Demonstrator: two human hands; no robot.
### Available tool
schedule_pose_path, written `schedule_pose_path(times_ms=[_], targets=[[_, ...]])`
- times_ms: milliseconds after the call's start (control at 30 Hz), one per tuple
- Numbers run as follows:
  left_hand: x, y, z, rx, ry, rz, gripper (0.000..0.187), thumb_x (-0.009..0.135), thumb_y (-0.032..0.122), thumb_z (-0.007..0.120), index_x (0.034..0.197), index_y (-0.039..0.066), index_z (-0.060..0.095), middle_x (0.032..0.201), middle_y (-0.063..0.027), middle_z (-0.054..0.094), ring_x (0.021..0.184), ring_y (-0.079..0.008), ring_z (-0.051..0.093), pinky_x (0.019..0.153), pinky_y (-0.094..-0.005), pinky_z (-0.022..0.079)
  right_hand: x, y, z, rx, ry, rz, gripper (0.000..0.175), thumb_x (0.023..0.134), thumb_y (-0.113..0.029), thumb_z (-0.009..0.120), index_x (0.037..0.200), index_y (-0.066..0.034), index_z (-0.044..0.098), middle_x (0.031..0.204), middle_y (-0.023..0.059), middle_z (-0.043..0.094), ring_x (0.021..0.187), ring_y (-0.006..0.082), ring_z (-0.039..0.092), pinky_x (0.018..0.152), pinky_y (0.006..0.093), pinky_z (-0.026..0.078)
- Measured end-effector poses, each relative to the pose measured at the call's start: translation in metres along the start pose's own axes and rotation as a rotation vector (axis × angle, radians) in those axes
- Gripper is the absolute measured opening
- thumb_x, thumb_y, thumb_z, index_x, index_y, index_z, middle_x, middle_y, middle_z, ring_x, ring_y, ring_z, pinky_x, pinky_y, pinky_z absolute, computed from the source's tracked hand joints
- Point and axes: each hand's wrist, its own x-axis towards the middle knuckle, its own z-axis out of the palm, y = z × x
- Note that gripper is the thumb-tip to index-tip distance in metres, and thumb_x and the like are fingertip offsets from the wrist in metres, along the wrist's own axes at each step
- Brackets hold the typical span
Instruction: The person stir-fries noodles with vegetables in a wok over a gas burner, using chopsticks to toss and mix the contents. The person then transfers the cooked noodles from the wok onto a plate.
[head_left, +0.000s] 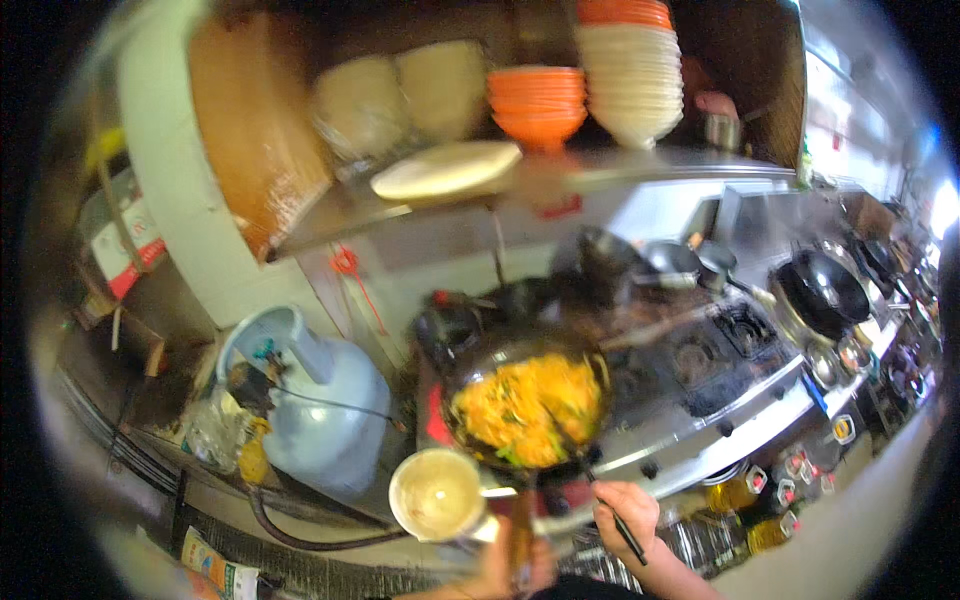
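A black wok (475, 360) holds orange-yellow food (517, 405) with bits of green in it. My left hand (499, 559) is closed around the wok's wooden handle (520, 529) at the bottom of the view; blur hides its fingers. Just left of the handle is a round, pale vessel (437, 491), with a light residue inside. Whether my left hand also touches this vessel, I cannot tell. My right hand (630, 517) grips the dark, thin handle of a cooking utensil (622, 531), which slants down into the food. The utensil's head is buried there.
Gas burners (694, 360) extend right of the wok, towards another black wok (821, 292). To the left stands a blue gas cylinder (330, 427) with a hose (300, 536). Overhead, a shelf (645, 174) carries stacked orange bowls (537, 105), white bowls (634, 82) and a pale plate (446, 169).
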Motion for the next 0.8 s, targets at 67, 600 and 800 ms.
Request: schedule_pose_path(times_ms=[67,600,800], targets=[[0.012,-0.008,0.024,0.061,0.348,0.181,0.066,0.067,0.082,0.049,0.063,0.017,0.039,0.057,0.0017,0.038,0.045,-0.0133,0.038,0.042,-0.0254,0.033,-0.002,0.016,0.013,-0.125,-0.101,-0.028,0.021,0.073,-0.005,0.068,0.094,-0.0035,0.066,0.083,0.0132,0.066,0.071,0.0287,0.064,0.065,0.0345,0.053],[0.015,-0.012,-0.009,-0.022,0.226,0.185,0.053,0.078,0.063,0.056,0.073,0.013,0.043,0.062,0.0015,0.037,0.052,-0.0127,0.038,0.049,-0.0273,0.035,-0.040,0.042,0.020,-0.073,-0.081,0.023,0.019,0.073,-0.004,0.071,0.091,-0.0059,0.069,0.087,0.0108,0.068,0.077,0.0246,0.068,0.067,0.0310,0.056],[0.014,-0.017,-0.018,0.001,0.260,0.233,0.043,0.083,0.053,0.058,0.077,0.012,0.045,0.065,0.0014,0.040,0.054,-0.0131,0.040,0.052,-0.0275,0.038,-0.042,0.040,0.017,-0.075,-0.069,0.005,0.019,0.073,-0.004,0.070,0.092,-0.0059,0.068,0.087,0.0112,0.068,0.078,0.0250,0.068,0.067,0.0313,0.056]])
